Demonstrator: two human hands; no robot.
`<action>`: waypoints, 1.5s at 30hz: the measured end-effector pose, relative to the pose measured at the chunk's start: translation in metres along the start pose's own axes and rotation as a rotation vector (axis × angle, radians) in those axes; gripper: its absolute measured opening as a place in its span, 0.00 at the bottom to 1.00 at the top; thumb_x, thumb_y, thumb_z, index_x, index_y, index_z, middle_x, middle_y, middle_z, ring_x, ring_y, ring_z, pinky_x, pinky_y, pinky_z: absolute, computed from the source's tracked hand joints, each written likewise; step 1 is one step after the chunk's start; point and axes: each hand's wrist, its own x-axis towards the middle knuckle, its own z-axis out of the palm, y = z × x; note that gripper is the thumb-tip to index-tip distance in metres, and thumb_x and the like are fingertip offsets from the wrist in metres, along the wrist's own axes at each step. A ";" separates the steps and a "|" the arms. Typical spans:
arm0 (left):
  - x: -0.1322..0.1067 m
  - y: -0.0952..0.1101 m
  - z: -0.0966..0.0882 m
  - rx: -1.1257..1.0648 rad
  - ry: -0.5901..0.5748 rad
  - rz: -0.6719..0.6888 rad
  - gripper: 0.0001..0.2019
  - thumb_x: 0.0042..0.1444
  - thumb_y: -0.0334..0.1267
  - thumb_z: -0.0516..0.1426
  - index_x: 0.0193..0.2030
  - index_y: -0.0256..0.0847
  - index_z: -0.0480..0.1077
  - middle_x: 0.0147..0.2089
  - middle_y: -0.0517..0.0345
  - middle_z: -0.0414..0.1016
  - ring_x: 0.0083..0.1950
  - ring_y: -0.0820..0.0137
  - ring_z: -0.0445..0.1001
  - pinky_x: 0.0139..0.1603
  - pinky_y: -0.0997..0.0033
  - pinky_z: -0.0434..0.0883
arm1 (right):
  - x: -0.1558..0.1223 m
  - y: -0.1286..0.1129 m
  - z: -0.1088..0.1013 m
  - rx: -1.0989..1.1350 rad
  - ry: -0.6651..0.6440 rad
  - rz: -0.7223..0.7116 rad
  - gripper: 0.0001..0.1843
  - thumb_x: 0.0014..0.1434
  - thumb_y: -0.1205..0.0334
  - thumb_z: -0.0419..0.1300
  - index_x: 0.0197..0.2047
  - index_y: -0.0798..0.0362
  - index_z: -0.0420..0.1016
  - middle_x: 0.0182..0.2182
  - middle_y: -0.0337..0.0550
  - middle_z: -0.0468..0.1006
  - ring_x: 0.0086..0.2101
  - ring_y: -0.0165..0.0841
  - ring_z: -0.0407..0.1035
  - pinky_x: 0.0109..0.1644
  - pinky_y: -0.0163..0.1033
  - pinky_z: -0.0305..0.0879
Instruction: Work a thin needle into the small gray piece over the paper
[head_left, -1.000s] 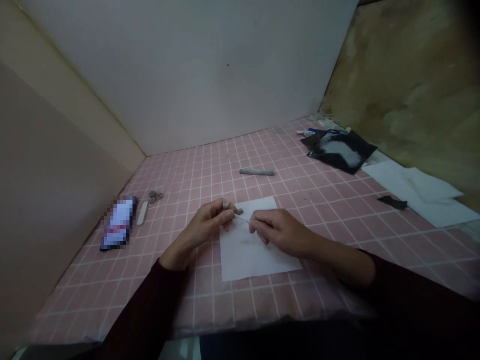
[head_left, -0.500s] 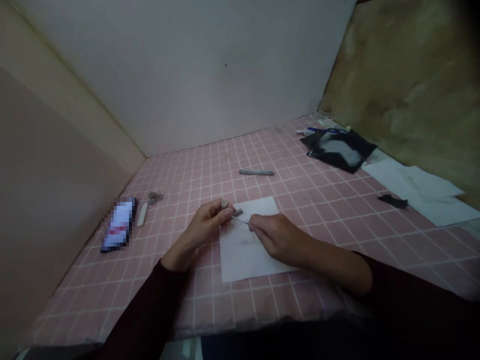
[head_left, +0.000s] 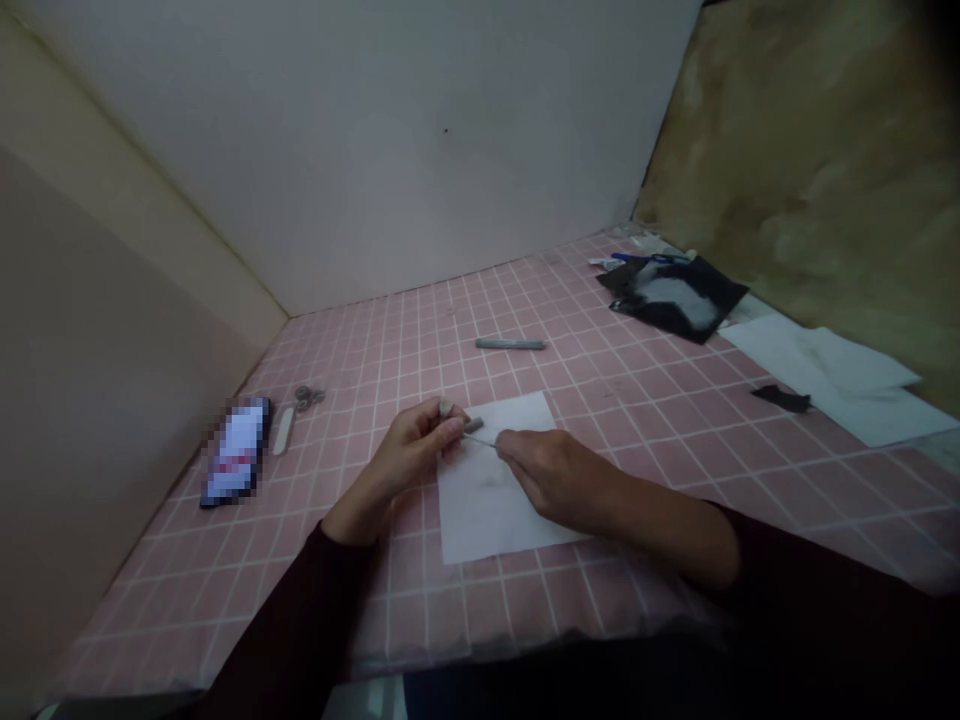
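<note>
My left hand is closed, thumb against fingers, on a small grey piece. A short rounded end of that piece sticks out past the fingertips, and a pale bit shows above the thumb. Its kind cannot be made out. My right hand pinches a thin metal rod-like tool, whose far end reaches the left fingertips beside the grey piece. Both hands are over a white sheet of paper, which carries a faint grey smudge.
On the pink checked tablecloth lie a grey stick, a phone, a white flat strip and scissors. To the right are a black sheet with white powder, white papers and a black scrap.
The view has shifted very slightly. My right hand and the thin tool have moved a touch left; my left hand keeps the same hold on the grey piece.
</note>
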 end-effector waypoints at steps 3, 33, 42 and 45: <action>0.000 0.000 -0.001 -0.005 -0.032 -0.001 0.12 0.58 0.44 0.62 0.36 0.35 0.73 0.27 0.61 0.70 0.25 0.77 0.67 0.28 0.76 0.64 | 0.003 -0.002 -0.007 0.230 -0.090 0.150 0.09 0.62 0.65 0.52 0.30 0.54 0.68 0.22 0.36 0.66 0.23 0.27 0.57 0.29 0.35 0.53; 0.001 -0.007 -0.003 -0.206 0.003 -0.082 0.09 0.54 0.41 0.66 0.35 0.36 0.75 0.30 0.60 0.71 0.28 0.78 0.67 0.32 0.77 0.65 | -0.005 0.006 0.004 -0.480 -0.013 -0.118 0.13 0.59 0.76 0.46 0.38 0.57 0.70 0.31 0.47 0.74 0.26 0.31 0.59 0.30 0.38 0.50; -0.002 -0.005 -0.004 -0.171 0.000 0.045 0.13 0.53 0.35 0.67 0.45 0.38 0.76 0.44 0.52 0.80 0.40 0.71 0.79 0.41 0.73 0.74 | 0.011 0.002 -0.020 0.726 -0.278 0.399 0.12 0.64 0.58 0.51 0.36 0.55 0.70 0.20 0.30 0.57 0.17 0.23 0.43 0.21 0.33 0.41; -0.003 -0.003 -0.002 -0.203 0.042 0.067 0.14 0.51 0.35 0.68 0.45 0.39 0.76 0.41 0.54 0.81 0.37 0.72 0.78 0.38 0.75 0.74 | 0.008 0.003 -0.013 0.643 -0.245 0.327 0.12 0.65 0.57 0.51 0.36 0.54 0.70 0.21 0.31 0.59 0.18 0.24 0.47 0.22 0.33 0.45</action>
